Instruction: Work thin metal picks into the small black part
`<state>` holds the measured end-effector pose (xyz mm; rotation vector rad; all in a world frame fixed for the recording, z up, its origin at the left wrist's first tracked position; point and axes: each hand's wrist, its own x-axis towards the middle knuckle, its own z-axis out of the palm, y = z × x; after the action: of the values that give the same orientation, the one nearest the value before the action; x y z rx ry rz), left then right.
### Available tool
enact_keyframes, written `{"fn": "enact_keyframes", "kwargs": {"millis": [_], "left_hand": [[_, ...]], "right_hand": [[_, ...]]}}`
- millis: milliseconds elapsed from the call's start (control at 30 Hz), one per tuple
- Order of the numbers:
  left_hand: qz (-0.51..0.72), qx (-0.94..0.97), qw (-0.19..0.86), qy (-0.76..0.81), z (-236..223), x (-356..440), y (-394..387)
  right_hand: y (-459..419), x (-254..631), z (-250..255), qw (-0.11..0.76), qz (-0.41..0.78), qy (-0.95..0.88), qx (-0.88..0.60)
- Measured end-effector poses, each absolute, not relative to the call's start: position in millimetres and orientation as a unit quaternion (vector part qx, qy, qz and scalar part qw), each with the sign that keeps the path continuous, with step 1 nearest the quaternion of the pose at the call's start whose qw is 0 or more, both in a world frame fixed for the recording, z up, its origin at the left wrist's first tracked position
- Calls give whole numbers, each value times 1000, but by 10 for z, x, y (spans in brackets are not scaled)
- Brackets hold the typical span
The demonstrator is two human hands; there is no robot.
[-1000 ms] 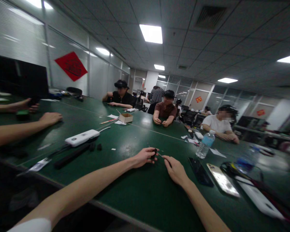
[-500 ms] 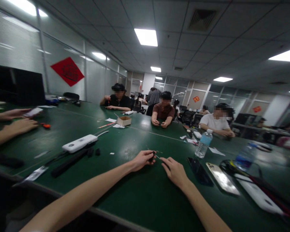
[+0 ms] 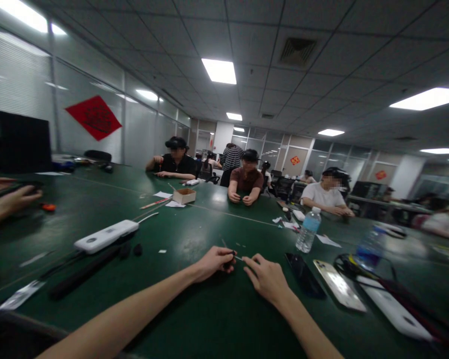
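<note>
My left hand (image 3: 213, 263) rests on the green table (image 3: 217, 319) with its fingers closed round a small black part (image 3: 230, 259). A thin metal pin (image 3: 238, 258) sticks out from that part towards my right hand (image 3: 265, 280). The right hand's fingers are pinched at the pin's other end. The two hands almost touch, and what lies under the fingers is hidden.
A white power strip (image 3: 105, 236) and a black bar (image 3: 83, 272) lie to the left. Two phones (image 3: 336, 284), a water bottle (image 3: 307, 230) and black cables (image 3: 362, 264) are to the right. Other people sit across the table; another person's hands (image 3: 7, 199) are at far left.
The view has tilted and shifted, so everything sits lower and further left in the picture. My hands stay together on the small part. The person's hands at far left have moved.
</note>
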<state>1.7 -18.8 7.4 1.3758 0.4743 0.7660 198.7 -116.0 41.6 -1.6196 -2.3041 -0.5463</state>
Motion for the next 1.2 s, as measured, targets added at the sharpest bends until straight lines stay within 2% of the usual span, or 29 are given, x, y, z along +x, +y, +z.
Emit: {"fn": "enact_keyframes", "kwargs": {"millis": [133, 300, 500, 800, 967, 1200], "left_hand": [[338, 626, 669, 214, 51, 14, -187], [314, 706, 593, 225, 60, -30, -180], [223, 777, 550, 211, 250, -155, -215], [156, 719, 648, 197, 287, -207, -224], [138, 708, 669, 180, 282, -125, -245], [249, 589, 744, 194, 168, -83, -125]], "right_hand": [[-1176, 1923, 425, 110, -218, -786, -568], [-1195, 1888, 388, 90, -256, -783, -560], [-1229, 1900, 407, 85, -257, -808, -523], [-1230, 1947, 425, 88, -239, -844, -472], [-1195, 1849, 367, 69, -237, -868, -431], [-1150, 1915, 441, 126, -228, -833, -488]]}}
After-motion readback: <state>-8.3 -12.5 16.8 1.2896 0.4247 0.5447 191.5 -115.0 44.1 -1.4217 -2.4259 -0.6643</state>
